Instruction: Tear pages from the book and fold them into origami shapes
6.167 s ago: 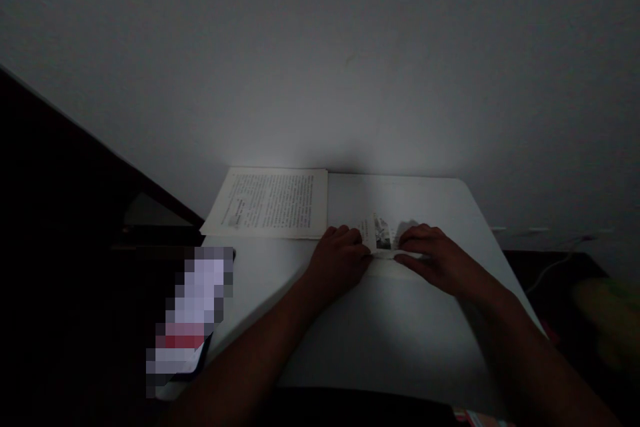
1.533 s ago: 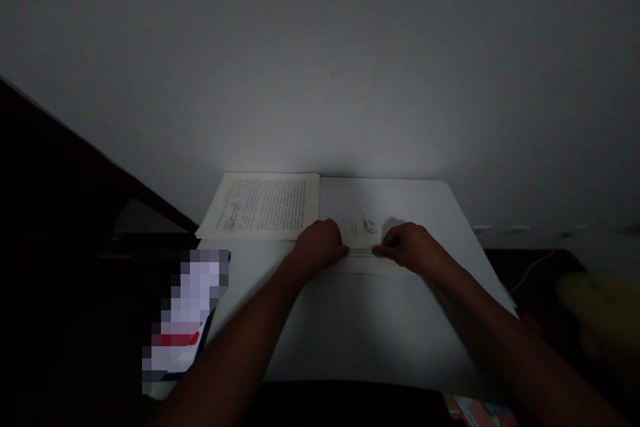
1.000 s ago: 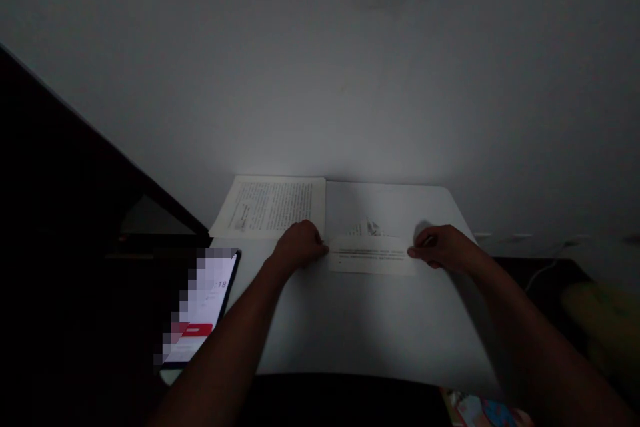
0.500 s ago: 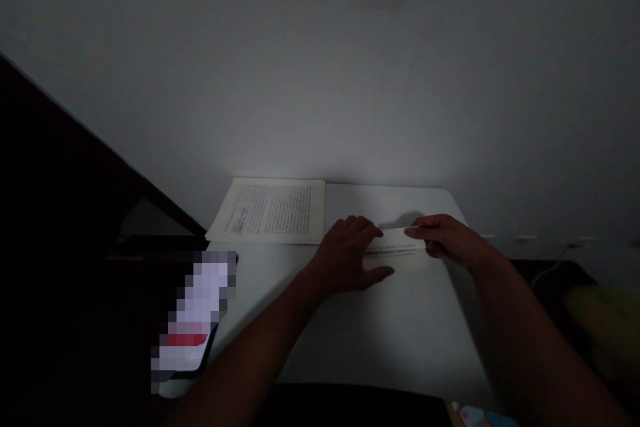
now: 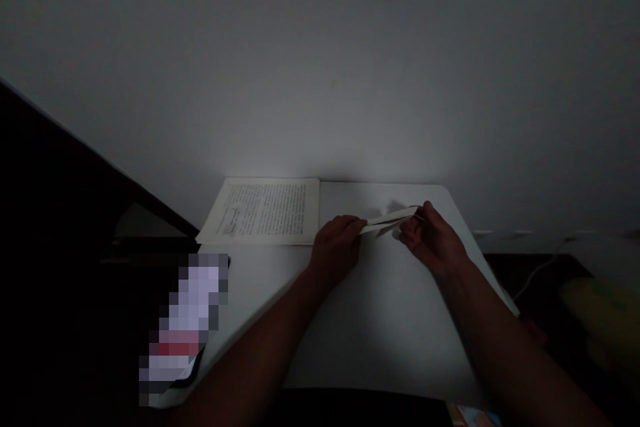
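Observation:
A narrow folded piece of paper (image 5: 387,220) is held between both hands above the white table (image 5: 380,320). My left hand (image 5: 337,247) is closed on the paper's left end. The fingers of my right hand (image 5: 427,237) pinch its right end, where the layers stand slightly apart. Printed sheets (image 5: 267,210) lie flat at the table's back left, just beyond my left hand.
A phone with a blurred-out screen (image 5: 187,320) lies along the table's left edge. Behind the table rises a pale wall (image 5: 320,80). A white cable (image 5: 535,273) and a dim yellowish object (image 5: 605,313) are at the right, beyond the table.
My left hand has closed on the paper's left end, having been spread over it before. The paper is now raised and tilted, its right end higher, and my right hand has turned.

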{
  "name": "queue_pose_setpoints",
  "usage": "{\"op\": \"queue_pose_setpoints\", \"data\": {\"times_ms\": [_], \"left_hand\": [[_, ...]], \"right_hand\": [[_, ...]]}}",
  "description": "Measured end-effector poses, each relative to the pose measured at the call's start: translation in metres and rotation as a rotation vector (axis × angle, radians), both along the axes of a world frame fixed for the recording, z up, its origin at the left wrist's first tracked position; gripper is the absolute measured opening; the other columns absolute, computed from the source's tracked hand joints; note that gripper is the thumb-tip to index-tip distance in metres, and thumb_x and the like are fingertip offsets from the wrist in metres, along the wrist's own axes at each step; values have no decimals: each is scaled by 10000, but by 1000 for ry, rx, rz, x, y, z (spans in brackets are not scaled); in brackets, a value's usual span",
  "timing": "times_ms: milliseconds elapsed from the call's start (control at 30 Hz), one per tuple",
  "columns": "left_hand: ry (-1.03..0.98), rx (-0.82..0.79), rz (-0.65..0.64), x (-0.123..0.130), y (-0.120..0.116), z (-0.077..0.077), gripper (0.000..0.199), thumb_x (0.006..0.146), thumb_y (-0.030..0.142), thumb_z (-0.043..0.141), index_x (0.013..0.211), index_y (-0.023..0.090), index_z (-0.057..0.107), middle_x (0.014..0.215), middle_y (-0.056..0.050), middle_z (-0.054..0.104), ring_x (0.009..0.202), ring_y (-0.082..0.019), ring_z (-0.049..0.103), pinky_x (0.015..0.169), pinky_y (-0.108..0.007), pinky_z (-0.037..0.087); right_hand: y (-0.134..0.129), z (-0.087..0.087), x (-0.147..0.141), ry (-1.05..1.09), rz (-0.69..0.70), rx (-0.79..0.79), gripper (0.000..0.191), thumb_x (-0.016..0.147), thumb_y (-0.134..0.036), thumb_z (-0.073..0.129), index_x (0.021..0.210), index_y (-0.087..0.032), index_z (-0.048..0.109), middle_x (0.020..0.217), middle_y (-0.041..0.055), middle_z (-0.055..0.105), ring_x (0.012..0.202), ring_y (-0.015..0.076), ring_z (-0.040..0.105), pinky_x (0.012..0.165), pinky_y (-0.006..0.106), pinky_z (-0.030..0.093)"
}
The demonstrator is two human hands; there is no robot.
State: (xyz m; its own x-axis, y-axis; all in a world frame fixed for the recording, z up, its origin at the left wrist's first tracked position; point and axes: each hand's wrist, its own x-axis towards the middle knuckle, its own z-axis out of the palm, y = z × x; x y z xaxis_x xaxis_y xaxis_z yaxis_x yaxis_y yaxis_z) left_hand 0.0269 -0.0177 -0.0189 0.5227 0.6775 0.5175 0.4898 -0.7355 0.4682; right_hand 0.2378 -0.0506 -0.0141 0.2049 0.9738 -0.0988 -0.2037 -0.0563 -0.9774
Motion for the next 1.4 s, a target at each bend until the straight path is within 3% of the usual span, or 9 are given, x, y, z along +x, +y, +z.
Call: {"op": "queue_pose_setpoints", "data": {"times_ms": [200, 433, 667, 833, 933, 1000, 1133, 1267, 1400], "left_hand": [[-298, -40, 88, -6, -3, 7, 261, 923, 239, 392, 1019, 149, 618, 982, -102, 658, 912, -151, 606, 827, -278, 490], [-313, -228, 201, -7, -7, 10, 294, 904, 348, 404, 877, 149, 619, 810, -64, 663, 743, -147, 606, 713, -255, 489], [-286, -387, -6, -8, -8, 4, 235, 851, 348, 492, 812, 138, 590, 739, -38, 643, 654, -121, 599, 656, -234, 493], [-358, -263, -56, -19, -3, 2, 605, 764, 211, 503, 1328, 148, 290, 1088, -120, 601, 944, -168, 595, 847, -313, 491], [-229, -17, 64, -24, 1, 4, 752, 700, 161, 543, 1381, 171, 224, 1358, -184, 389, 1256, -266, 388, 977, -434, 404], [-101, 79, 94, -26, 2, 6, 743, 702, 122, 552, 1383, 196, 264, 1434, -170, 291, 1337, -292, 270, 1039, -484, 315], [208, 72, -156, -29, -1, 10, 568, 701, 71, 550, 1242, 235, 491, 1384, -87, 420, 1303, -264, 334, 1060, -456, 279], [337, 14, -259, -29, -4, 9, 462, 730, 149, 593, 1187, 192, 539, 1276, -93, 524, 1185, -245, 451, 1039, -431, 308], [386, 6, -252, -26, -5, 6, 343, 779, 222, 592, 1118, 171, 574, 1203, -102, 563, 1120, -242, 495, 1001, -425, 341]], "right_hand": [[2, -9, -17, -66, -4, 188, 341, 698, -450, 701, 952, -239, 616, 924, 39, 650, 709, 153, 593, 663, 321, 489], [2, -5, -28, -68, -85, 221, 278, 689, -416, 705, 887, -260, 590, 851, 12, 679, 789, 180, 639, 755, 372, 506], [1, -5, -29, 34, -118, 220, 252, 650, -351, 751, 839, -235, 632, 846, 34, 722, 804, 221, 668, 761, 409, 516], [1, -2, -20, 92, -118, 179, 268, 665, -305, 752, 906, -212, 683, 920, 57, 734, 867, 234, 671, 769, 404, 518], [1, -6, -12, 65, -144, 84, 336, 633, -305, 781, 937, -200, 687, 847, 46, 740, 780, 214, 681, 758, 390, 520], [2, -10, -9, -16, -139, 19, 393, 627, -332, 785, 974, -181, 682, 827, 47, 739, 743, 205, 681, 753, 383, 521], [3, -18, -7, -429, -60, 6, 479, 693, -396, 715, 1092, -139, 651, 886, 82, 732, 766, 217, 679, 750, 383, 525], [2, -17, -7, -1035, 15, 184, 467, 778, -380, 617, 1180, -142, 611, 1061, 121, 687, 912, 249, 648, 837, 413, 505], [-2, -8, -3, -1284, 78, 326, 433, 823, -360, 563, 1189, -130, 596, 1177, 152, 621, 1093, 280, 557, 955, 454, 444]]}}
